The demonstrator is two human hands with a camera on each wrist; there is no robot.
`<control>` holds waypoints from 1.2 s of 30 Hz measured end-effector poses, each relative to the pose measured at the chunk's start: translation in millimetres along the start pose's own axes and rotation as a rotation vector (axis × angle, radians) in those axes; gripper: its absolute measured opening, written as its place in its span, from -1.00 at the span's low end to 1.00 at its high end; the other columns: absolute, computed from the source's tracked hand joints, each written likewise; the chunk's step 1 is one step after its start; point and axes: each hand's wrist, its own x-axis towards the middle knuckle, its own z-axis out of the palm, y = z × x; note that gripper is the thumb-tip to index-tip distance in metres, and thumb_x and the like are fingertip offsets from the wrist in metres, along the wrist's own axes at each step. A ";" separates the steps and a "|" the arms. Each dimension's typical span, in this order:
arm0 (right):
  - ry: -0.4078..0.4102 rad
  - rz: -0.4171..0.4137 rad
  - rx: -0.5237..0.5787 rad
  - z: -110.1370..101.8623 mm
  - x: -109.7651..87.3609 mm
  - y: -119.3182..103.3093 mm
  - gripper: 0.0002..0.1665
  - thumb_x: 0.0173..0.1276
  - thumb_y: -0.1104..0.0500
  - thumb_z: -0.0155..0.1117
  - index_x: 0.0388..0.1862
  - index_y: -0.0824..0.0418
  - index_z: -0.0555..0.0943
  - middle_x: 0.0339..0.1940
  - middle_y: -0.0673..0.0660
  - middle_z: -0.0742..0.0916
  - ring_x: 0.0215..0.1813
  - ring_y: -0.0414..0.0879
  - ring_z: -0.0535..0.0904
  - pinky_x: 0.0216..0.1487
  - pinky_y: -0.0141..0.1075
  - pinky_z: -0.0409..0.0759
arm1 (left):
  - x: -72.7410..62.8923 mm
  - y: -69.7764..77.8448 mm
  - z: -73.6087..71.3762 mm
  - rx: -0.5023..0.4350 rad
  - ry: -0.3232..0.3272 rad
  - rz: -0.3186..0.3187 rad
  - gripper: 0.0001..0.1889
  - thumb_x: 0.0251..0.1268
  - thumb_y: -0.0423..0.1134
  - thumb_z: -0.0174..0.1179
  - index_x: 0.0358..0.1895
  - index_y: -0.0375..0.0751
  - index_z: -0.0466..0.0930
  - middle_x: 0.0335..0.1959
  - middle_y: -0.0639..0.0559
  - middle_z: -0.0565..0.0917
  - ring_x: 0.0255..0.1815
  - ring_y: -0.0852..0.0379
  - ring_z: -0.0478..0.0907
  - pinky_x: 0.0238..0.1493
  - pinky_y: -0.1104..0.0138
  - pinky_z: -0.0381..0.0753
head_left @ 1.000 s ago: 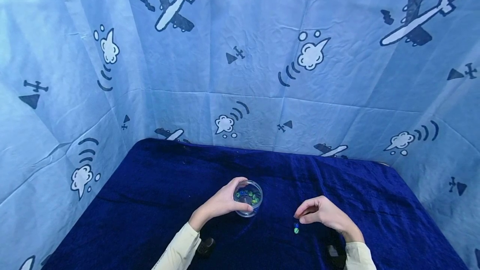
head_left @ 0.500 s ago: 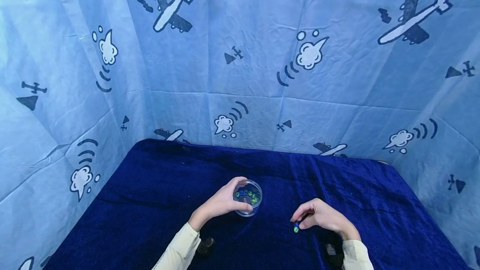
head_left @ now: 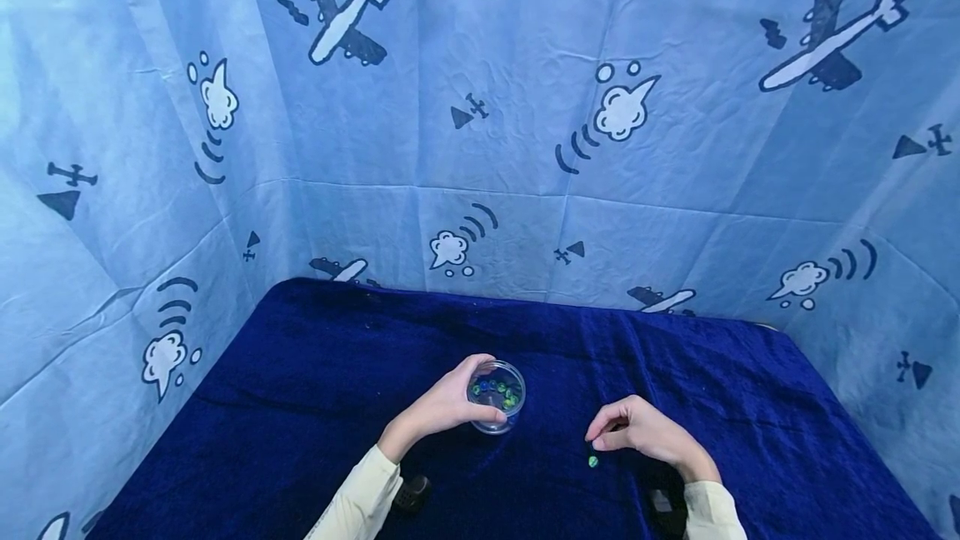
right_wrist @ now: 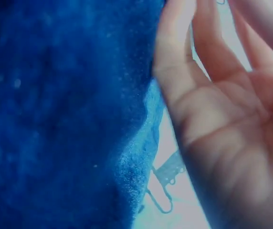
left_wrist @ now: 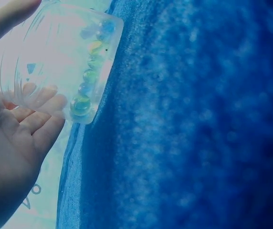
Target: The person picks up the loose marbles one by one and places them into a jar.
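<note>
My left hand (head_left: 446,402) grips a clear round plastic jar (head_left: 516,373), fingers and thumb around its side. Several green and blue glass marbles (left_wrist: 81,105) lie along the jar's bottom, best seen in the left wrist view. To the right, my right hand (head_left: 648,432) is low over the cloth, thumb and fingertips pinched together at the spot of a blue marble, which the fingertips now hide. Just below those fingertips a green marble (head_left: 592,462) lies on the cloth. In the right wrist view the palm (right_wrist: 232,124) shows, but the fingertips are out of frame.
Dark blue velvet cloth (head_left: 337,373) covers the table. Light blue curtains (head_left: 510,157) printed with airplanes and clouds stand at its back and sides. A dark device sits at each wrist, near the left sleeve (head_left: 360,490) and the right sleeve (head_left: 712,511).
My right hand has come down to the two loose marbles and closed its fingertips on the blue one, which no longer shows beside the green. The left hand and jar have stayed still.
</note>
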 end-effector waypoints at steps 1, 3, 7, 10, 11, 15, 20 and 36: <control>0.027 0.005 -0.002 -0.2 0.3 -1.4 -0.88 0.35 0.40 0.36 -0.22 0.50 0.72 -0.25 0.10 0.80 -0.22 -0.26 0.67 -0.17 -0.38 0.66 | -0.2 0.1 0.0 -0.001 -0.002 -0.001 -0.08 0.16 0.03 0.49 0.53 -0.23 0.27 0.46 -0.12 0.45 0.48 -0.06 0.37 0.48 -0.01 0.31; 0.094 0.005 -0.025 -0.1 1.4 -5.2 -0.86 0.37 0.37 0.38 -0.21 0.48 0.73 -0.23 0.15 0.80 -0.18 -0.24 0.69 -0.13 -0.37 0.68 | -0.2 0.0 -0.2 -0.004 -0.003 0.002 -0.08 0.16 0.02 0.49 0.53 -0.24 0.26 0.46 -0.13 0.45 0.48 -0.06 0.37 0.48 -0.02 0.31; 0.243 0.040 -0.063 0.6 3.9 -13.7 -0.86 0.34 0.29 0.45 -0.22 0.40 0.78 -0.22 0.15 0.80 -0.17 -0.20 0.71 -0.12 -0.36 0.68 | -0.1 0.1 -0.6 -0.006 -0.005 0.005 -0.08 0.16 0.03 0.49 0.53 -0.23 0.27 0.45 -0.12 0.45 0.48 -0.05 0.38 0.49 0.00 0.31; 0.323 0.045 -0.074 1.4 4.9 -18.4 -0.83 0.33 0.27 0.48 -0.21 0.38 0.79 -0.21 0.15 0.81 -0.16 -0.20 0.72 -0.11 -0.35 0.68 | 0.1 0.3 -0.6 -0.001 0.000 0.006 -0.09 0.15 0.03 0.50 0.52 -0.22 0.28 0.45 -0.11 0.46 0.48 -0.04 0.38 0.48 0.00 0.31; 0.343 0.043 -0.070 1.8 5.1 -19.5 -0.82 0.32 0.27 0.49 -0.20 0.40 0.78 -0.20 0.16 0.81 -0.16 -0.20 0.73 -0.11 -0.35 0.68 | 0.2 0.3 -0.4 0.001 0.001 0.006 -0.09 0.14 0.03 0.50 0.52 -0.22 0.28 0.44 -0.11 0.46 0.47 -0.04 0.38 0.48 0.01 0.31; 0.403 0.036 -0.053 3.7 6.0 -21.0 -0.77 0.30 0.29 0.50 -0.16 0.45 0.77 -0.14 0.25 0.81 -0.12 -0.22 0.73 -0.07 -0.38 0.67 | 0.0 -0.1 0.1 0.005 0.003 0.005 -0.09 0.14 0.03 0.50 0.51 -0.22 0.28 0.44 -0.12 0.46 0.47 -0.05 0.39 0.48 0.00 0.31; 0.447 0.081 -0.046 3.4 6.8 -20.6 -0.73 0.31 0.26 0.50 -0.10 0.45 0.77 -0.11 0.25 0.82 -0.07 -0.24 0.73 -0.03 -0.41 0.63 | 0.0 -0.1 0.3 0.006 0.002 0.010 -0.09 0.14 0.03 0.49 0.52 -0.22 0.28 0.44 -0.12 0.46 0.46 -0.05 0.39 0.48 0.00 0.31; 0.563 0.084 -0.070 21.5 24.1 -33.4 -0.79 0.29 0.29 0.50 -0.16 0.41 0.78 -0.17 0.21 0.82 -0.13 -0.23 0.71 -0.09 -0.38 0.63 | 2.1 -0.5 0.0 0.003 -0.002 -0.007 -0.10 0.15 0.03 0.49 0.52 -0.20 0.28 0.45 -0.12 0.45 0.48 -0.05 0.38 0.49 0.00 0.30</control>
